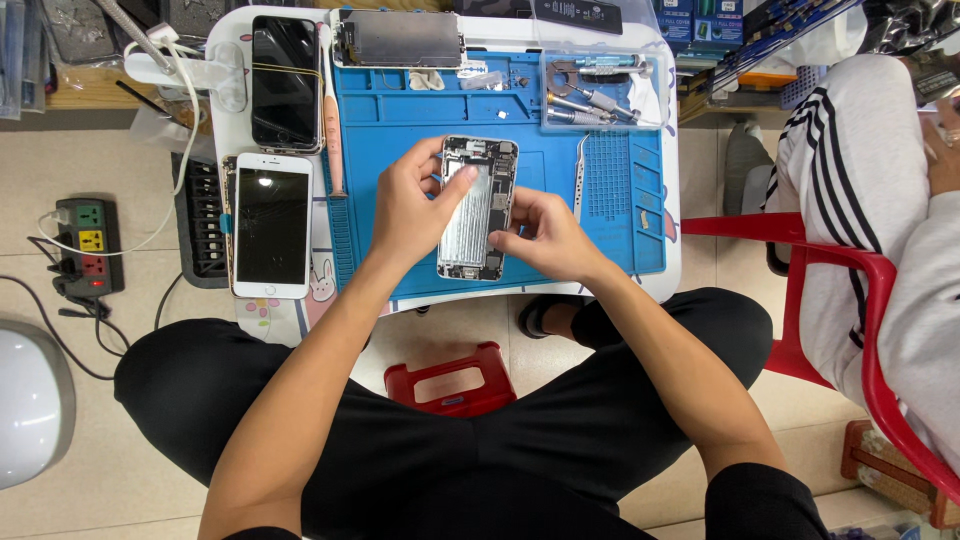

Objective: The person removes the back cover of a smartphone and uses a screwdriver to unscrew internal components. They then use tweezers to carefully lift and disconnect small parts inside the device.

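Note:
An opened smartphone body (pixel 478 207), its silver battery and circuit boards showing, lies on a blue work mat (pixel 400 125) on a small white table (pixel 672 262). My left hand (pixel 412 205) grips its left edge, thumb pressing on the battery. My right hand (pixel 545 235) holds the lower right side. Metal tweezers (pixel 580 176) lie on the mat just right of the phone.
A white-framed phone (pixel 271 225) and a black-screened phone (pixel 285 82) lie at the table's left, a pink-handled tool (pixel 334 140) beside them. A detached screen (pixel 400 40) and clear tool tray (pixel 598 92) sit at the back. Power strip (pixel 90 245) on the floor left; another person on a red chair (pixel 850 290) at right.

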